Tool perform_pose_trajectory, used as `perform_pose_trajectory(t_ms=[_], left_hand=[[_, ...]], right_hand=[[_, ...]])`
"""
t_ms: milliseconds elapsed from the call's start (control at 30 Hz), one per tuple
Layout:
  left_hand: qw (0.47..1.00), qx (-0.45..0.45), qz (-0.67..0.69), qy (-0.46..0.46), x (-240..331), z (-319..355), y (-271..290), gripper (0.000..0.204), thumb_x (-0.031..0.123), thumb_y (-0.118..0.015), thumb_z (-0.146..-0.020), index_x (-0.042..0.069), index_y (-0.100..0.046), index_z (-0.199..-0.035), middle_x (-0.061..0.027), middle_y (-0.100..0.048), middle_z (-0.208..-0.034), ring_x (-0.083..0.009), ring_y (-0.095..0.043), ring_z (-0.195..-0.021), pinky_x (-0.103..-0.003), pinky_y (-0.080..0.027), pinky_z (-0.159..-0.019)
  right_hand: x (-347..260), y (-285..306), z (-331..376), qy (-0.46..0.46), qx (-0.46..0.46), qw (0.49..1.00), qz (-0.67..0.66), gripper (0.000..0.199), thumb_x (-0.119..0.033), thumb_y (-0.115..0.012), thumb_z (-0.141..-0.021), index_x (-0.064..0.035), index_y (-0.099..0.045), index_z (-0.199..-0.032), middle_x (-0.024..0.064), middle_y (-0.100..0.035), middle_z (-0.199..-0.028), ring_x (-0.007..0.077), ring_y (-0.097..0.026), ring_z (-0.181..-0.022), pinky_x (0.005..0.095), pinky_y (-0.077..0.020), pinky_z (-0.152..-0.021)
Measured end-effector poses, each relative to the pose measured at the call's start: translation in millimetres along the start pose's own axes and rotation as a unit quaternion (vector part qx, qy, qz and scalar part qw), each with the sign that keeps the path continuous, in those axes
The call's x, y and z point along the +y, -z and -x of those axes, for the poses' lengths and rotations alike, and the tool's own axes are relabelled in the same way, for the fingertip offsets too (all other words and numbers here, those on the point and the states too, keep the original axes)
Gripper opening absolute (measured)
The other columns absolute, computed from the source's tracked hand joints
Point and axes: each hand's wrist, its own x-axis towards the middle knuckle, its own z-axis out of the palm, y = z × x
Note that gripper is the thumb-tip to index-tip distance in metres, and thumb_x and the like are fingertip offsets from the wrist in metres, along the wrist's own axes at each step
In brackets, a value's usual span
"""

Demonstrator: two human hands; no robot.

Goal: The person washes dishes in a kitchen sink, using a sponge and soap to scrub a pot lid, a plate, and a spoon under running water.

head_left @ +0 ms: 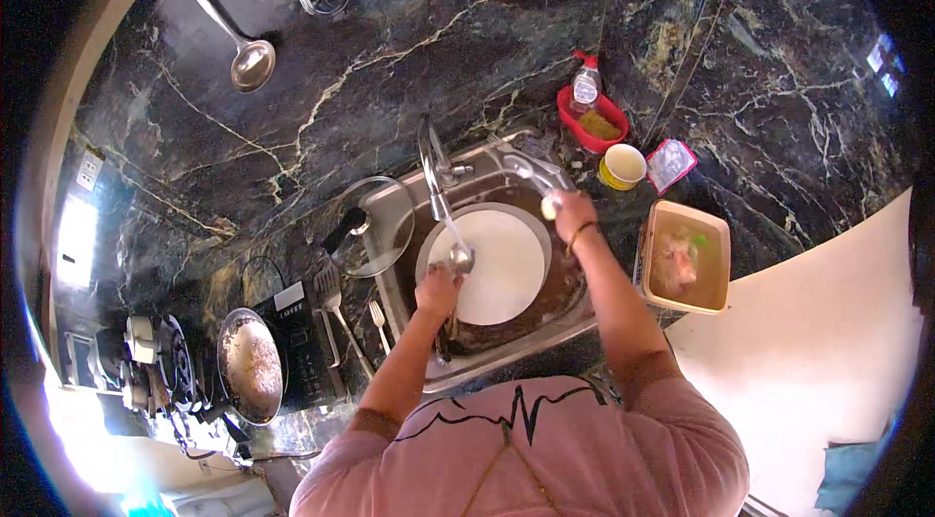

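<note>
Left hand (437, 289) grasps a metal utensil (460, 259) under the running chrome faucet (432, 166); right hand (568, 212), at two o'clock of the round white plate (499, 264), grips a pale sponge (550, 208).

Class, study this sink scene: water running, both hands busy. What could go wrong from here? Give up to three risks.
1. The left hand holds a ladle under the running tap; its bowl may well spray water onto the counter.
2. The glass lid rests at the sink edge and might slide in.
3. The right hand is at the handle; opening it further could worsen splashing.
</note>
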Motion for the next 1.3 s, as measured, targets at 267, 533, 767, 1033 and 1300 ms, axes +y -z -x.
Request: perform_pose_trajectory(t_ms=[267, 533, 767, 1033, 1300], left_hand=[[0.997, -0.040, 0.062, 0.006, -16, -7, -44, 0.028, 0.030, -0.051, -0.085, 0.003, -0.061, -0.083, -0.0201, -0.063, -0.083, -0.0360, -0.063, -0.076, -0.048, -0.049, -0.069], [0.838, -0.150, 0.511, 0.120, -18, -17, -66, 0.029, 0.026, -0.053, -0.085, -0.002, -0.058, -0.086, -0.0201, -0.062, -0.081, -0.0365, -0.062, -0.076, -0.043, -0.048, -0.067], [0.992, -0.109, 0.045, 0.042, 54, -19, -19, 0.039, 0.037, -0.057, -0.080, 0.000, -0.063, -0.092, -0.0192, -0.060, -0.099, -0.0345, -0.061, -0.088, -0.041, -0.051, -0.076], [0.962, -0.199, 0.186, -0.002, 24, -30, -39, 0.033, 0.027, -0.061, -0.079, -0.003, -0.060, -0.093, -0.0174, -0.060, -0.091, -0.0287, -0.061, -0.074, -0.038, -0.049, -0.065], [0.579, -0.368, 0.715, 0.135, 50, 9, -19, 0.017, 0.016, -0.046, -0.091, 0.003, -0.049, -0.101, 0.0008, -0.041, -0.063, -0.0070, -0.033, -0.047, -0.020, -0.026, -0.041]], right_hand=[[80, -8, -55, -0.110, -0.070, 0.979, 0.157, 0.025, -0.020, -0.046, -0.084, -0.0198, -0.063, -0.102, 0.0105, -0.063, -0.104, 0.0290, -0.058, -0.101, 0.0439, -0.0474, -0.082], [82, -14, -18, -0.054, 0.232, 0.951, 0.197, 0.032, -0.010, -0.049, -0.079, -0.0143, -0.062, -0.109, 0.0148, -0.061, -0.105, 0.0339, -0.053, -0.101, 0.0443, -0.0429, -0.087], [-6, 13, 26, 0.037, 0.229, 0.966, -0.114, 0.046, 0.010, -0.050, -0.067, -0.0124, -0.061, -0.106, 0.0179, -0.058, -0.094, 0.0365, -0.052, -0.096, 0.0426, -0.0388, -0.089], [-17, -6, 63, 0.040, 0.090, 0.955, -0.281, 0.042, 0.003, -0.057, -0.072, -0.0107, -0.056, -0.112, 0.0182, -0.060, -0.106, 0.0336, -0.057, -0.098, 0.0400, -0.0453, -0.085], [-43, -70, 104, 0.086, 0.034, 0.984, -0.153, 0.034, -0.016, -0.064, -0.070, -0.0105, -0.060, -0.104, 0.0128, -0.063, -0.101, 0.0310, -0.058, -0.095, 0.0406, -0.0460, -0.080]])
